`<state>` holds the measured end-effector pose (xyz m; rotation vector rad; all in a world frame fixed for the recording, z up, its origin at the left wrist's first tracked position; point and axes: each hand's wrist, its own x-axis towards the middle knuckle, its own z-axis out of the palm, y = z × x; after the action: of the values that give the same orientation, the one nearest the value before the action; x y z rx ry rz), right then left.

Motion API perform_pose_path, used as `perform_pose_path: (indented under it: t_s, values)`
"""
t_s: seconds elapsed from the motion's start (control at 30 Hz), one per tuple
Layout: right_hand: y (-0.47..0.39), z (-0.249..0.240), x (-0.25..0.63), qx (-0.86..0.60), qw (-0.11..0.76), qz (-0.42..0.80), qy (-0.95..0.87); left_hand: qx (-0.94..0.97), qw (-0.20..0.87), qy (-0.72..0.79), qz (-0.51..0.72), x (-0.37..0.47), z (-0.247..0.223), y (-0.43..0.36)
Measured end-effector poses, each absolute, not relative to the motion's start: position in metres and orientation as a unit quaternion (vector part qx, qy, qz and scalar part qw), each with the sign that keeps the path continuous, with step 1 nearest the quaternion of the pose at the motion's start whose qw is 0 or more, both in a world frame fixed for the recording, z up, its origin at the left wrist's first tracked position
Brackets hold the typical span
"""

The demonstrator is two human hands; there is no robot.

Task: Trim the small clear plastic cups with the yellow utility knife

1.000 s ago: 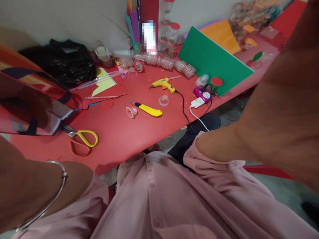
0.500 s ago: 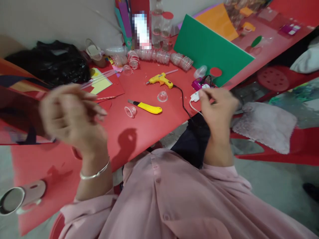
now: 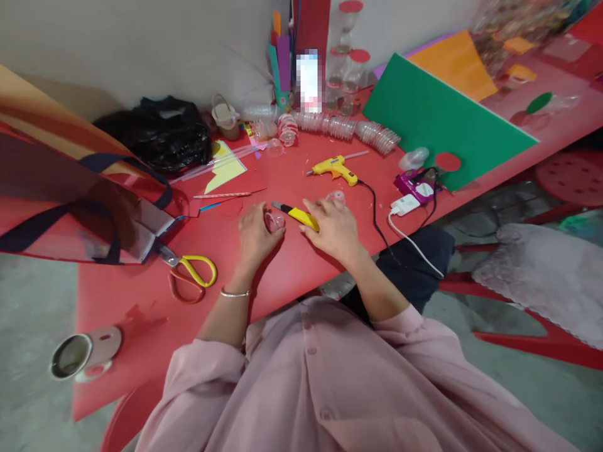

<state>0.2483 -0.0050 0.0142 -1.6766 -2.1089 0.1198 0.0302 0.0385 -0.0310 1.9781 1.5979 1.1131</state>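
Note:
My left hand rests on the red table, its thumb and fingers curved around a small clear plastic dome cup. Between my two hands lies a yellow utility knife with its dark tip pointing to the upper left. The thumb and fingers of my right hand close on the end of the knife's handle. Just behind that hand a second clear dome cup shows in part. Beyond it a yellow hot glue gun lies on its side.
Scissors and a mug are at the left, by a large bag. Stacked clear cups line the back. A green board leans at right, near a purple power adapter with cords.
Both hands have come down from the air to the table. The left has closed around the dome cup, the right on the knife handle. The view has shifted left, showing the scissors.

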Motion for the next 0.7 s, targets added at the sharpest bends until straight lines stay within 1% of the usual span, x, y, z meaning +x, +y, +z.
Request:
perform_pose_path:
  t_s: [0.03,0.1,0.17,0.27,0.33,0.4,0.57,0.7]
  values:
    - [-0.001,0.010,0.244,-0.609,0.198,0.045,-0.767,0.710,0.169,0.567,0.382,0.031,-0.031,0.039]
    - [0.006,0.004,0.237,-0.611,0.164,0.058,-0.772,0.707,0.161,0.564,0.395,0.030,-0.030,0.040]
    - [0.015,0.001,0.232,-0.616,0.165,0.073,-0.767,0.684,0.179,0.557,0.436,0.028,-0.028,0.040]
    - [0.034,0.004,0.221,-0.610,0.245,0.091,-0.748,0.648,0.228,0.562,0.460,0.025,-0.028,0.041]
    - [0.051,0.007,0.213,-0.582,0.308,0.102,-0.746,0.619,0.251,0.578,0.469,0.025,-0.029,0.043]
    - [0.069,0.008,0.204,-0.543,0.351,0.111,-0.754,0.587,0.263,0.585,0.495,0.028,-0.030,0.049]
    - [0.103,-0.004,0.193,-0.492,0.413,0.131,-0.755,0.494,0.296,0.575,0.581,0.045,-0.028,0.079]
    - [0.114,-0.017,0.197,-0.494,0.426,0.139,-0.745,0.473,0.297,0.583,0.590,0.052,-0.032,0.099]
